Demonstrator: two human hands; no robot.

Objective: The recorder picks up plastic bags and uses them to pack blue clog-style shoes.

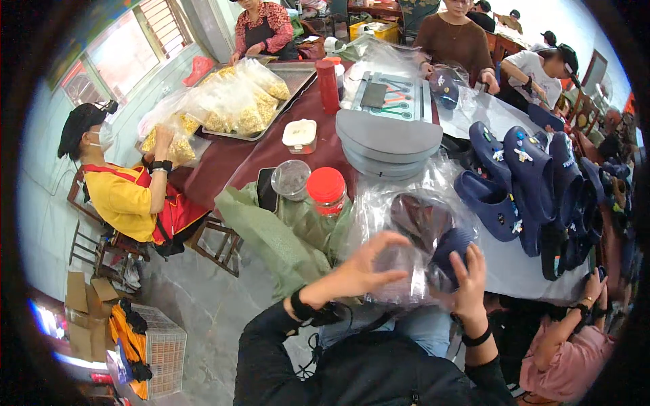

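Note:
My left hand (pixel 371 269) is open, its thumb and fingers spread apart beside a clear plastic bag (pixel 405 274). Around a dark navy clog (pixel 452 247) closes my right hand (pixel 468 281), its fingers over the clog's right side. Part of this clog is hidden by the hand and by shiny film. More clear bags (pixel 376 196) lie stacked on the table just beyond my hands. To the right, several navy clogs (pixel 528 162) with small charms stand close together on a pale sheet.
A red-lidded jar (pixel 326 189), a clear round tub (pixel 292 180) and green sacking (pixel 274 227) lie left of the bags. Grey curved pieces (pixel 389 139) are stacked ahead. Bags of yellow bits (pixel 237 108) fill a metal tray. Co-workers (pixel 122 183) sit around the table.

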